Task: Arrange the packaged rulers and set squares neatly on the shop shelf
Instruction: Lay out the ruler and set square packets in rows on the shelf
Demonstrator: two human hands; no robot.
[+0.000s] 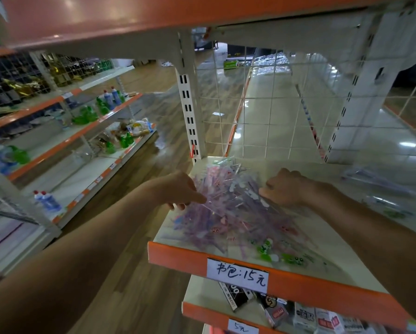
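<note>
Head-camera view, looking down at a shop shelf (361,283) with an orange front edge and a handwritten price label (237,275). A loose pile of packets (236,220), clear sleeves showing pink, purple and green, lies on the shelf's left end. Its long axis runs roughly from 11 o'clock to 5 o'clock, and the sleeves fan out untidily.

Both hands are at the pile's far end, about equally near it. From the left hand (180,190) the pile lies at 3 o'clock. This hand's thumb and curled fingers pinch the pile's left edge. From the right hand (285,188) the pile lies at 9 o'clock. Its fingers curl down against the right edge, but their tips are lost among the sleeves, so it is unclear whether they grip or only press.

The glossy, blurred plastic makes it impossible to tell rulers from set squares. More packets (380,180) at 3 o'clock are only a smear. Boxes (277,312) on the shelf below are partly cut off.
</note>
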